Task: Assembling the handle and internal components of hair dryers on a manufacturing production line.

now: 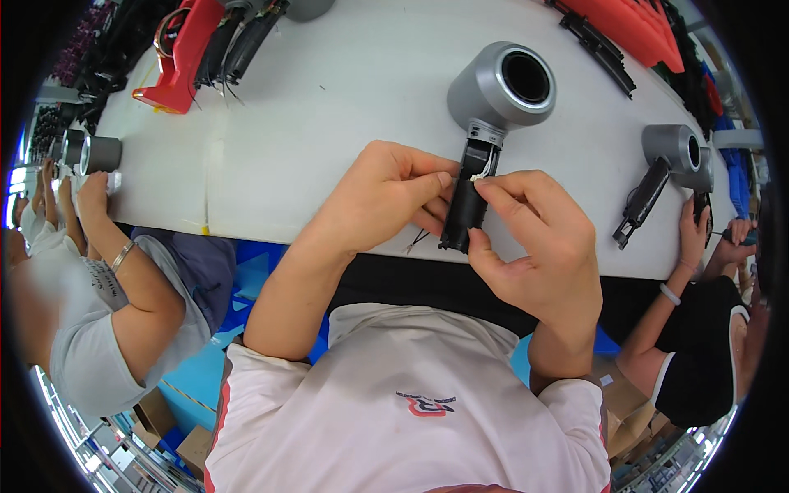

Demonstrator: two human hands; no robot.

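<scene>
A grey hair-dryer body (497, 90) with a round open barrel lies on the white table (329, 107). Its black handle (464, 212) points toward me, with white wires showing at the joint. My left hand (378, 201) grips the handle from the left side. My right hand (538, 242) holds the handle from the right, with thumb and forefinger pinched at the wires near the top.
A second grey dryer body (678, 152) with a black handle lies at the right, near another person's hand (694, 230). A person at the left holds a grey barrel (97, 154). Red trays (185, 53) and black parts sit at the far edge.
</scene>
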